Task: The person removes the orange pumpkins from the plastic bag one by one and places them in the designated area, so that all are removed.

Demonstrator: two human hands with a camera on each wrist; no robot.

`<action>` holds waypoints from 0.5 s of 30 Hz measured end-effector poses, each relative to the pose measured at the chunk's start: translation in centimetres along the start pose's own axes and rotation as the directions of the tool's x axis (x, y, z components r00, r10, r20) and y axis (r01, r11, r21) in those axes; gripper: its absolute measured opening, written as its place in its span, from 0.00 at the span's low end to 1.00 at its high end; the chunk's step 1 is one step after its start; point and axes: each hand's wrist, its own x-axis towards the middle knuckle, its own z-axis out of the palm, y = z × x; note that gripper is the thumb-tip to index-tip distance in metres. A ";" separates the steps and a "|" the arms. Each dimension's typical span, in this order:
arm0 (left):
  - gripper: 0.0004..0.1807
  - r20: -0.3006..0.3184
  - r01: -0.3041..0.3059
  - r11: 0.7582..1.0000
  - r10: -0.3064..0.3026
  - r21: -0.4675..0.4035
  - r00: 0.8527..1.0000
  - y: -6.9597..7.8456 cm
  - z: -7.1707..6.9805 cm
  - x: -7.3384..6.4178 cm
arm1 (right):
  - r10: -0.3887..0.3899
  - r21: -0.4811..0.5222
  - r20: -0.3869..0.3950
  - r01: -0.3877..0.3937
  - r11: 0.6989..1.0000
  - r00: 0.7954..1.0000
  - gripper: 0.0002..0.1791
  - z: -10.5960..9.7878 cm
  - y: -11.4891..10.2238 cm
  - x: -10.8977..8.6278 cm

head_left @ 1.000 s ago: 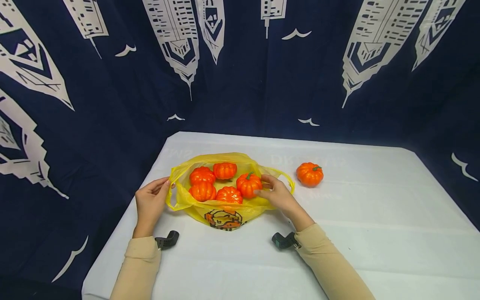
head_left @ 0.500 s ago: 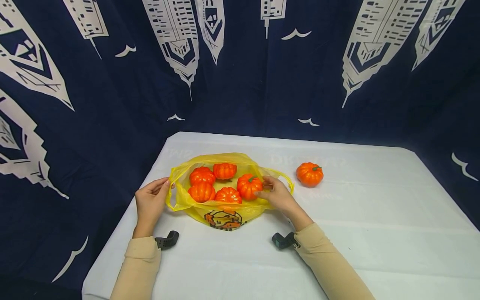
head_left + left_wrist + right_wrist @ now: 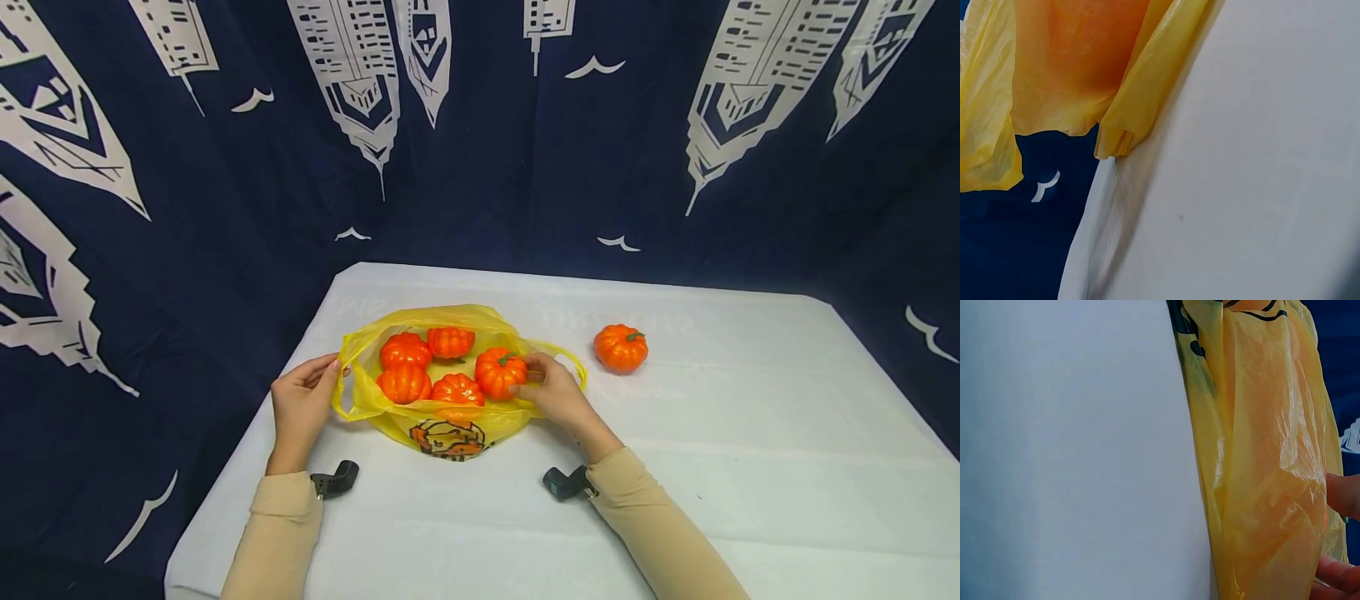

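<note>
A yellow plastic bag (image 3: 450, 317) lies with its mouth spread wide on the table, a printed figure on its front side. My left hand (image 3: 303, 408) pinches the bag's left handle between thumb and fingers. At the right side of the mouth, my right hand (image 3: 558, 392) holds a small orange pumpkin (image 3: 498, 375) with a green stem, thumb in front and fingers behind. Several other orange pumpkins (image 3: 405, 350) sit in the bag. Through the bag's film (image 3: 1079, 50), orange shows in the left wrist view. Only fingertips (image 3: 1342, 494) appear beside the bag in the right wrist view.
One more orange pumpkin (image 3: 620, 348) with a green stem stands on the white-covered table (image 3: 750, 417), right of the bag. A dark blue curtain (image 3: 480, 183) with white building prints hangs behind the table.
The held pumpkin and my right hand have shifted very slightly, the pumpkin a little rightward and down. The front pumpkins moved slightly left. My left hand keeps its hold on the handle.
</note>
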 end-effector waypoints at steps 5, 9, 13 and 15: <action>0.11 -0.004 -0.006 1.000 0.006 0.004 1.000 0.1 0.0 0.0 | -0.006 -0.014 -0.012 0.006 1.000 1.000 0.33 0.2 0.1 0.1; 0.10 -0.007 0.000 1.000 0.000 0.001 1.000 0.0 0.0 0.0 | -0.002 -0.041 -0.018 0.001 0.999 1.000 0.34 0.3 0.1 -0.1; 0.10 -0.007 -0.003 1.000 0.003 -0.004 1.000 0.0 0.0 0.0 | -0.011 -0.082 -0.026 0.008 0.997 1.000 0.35 0.4 0.1 -0.2; 0.10 -0.009 -0.010 1.000 0.010 -0.002 1.000 0.0 0.0 0.0 | -0.019 -0.107 -0.031 0.015 0.994 0.999 0.36 0.5 0.0 -0.2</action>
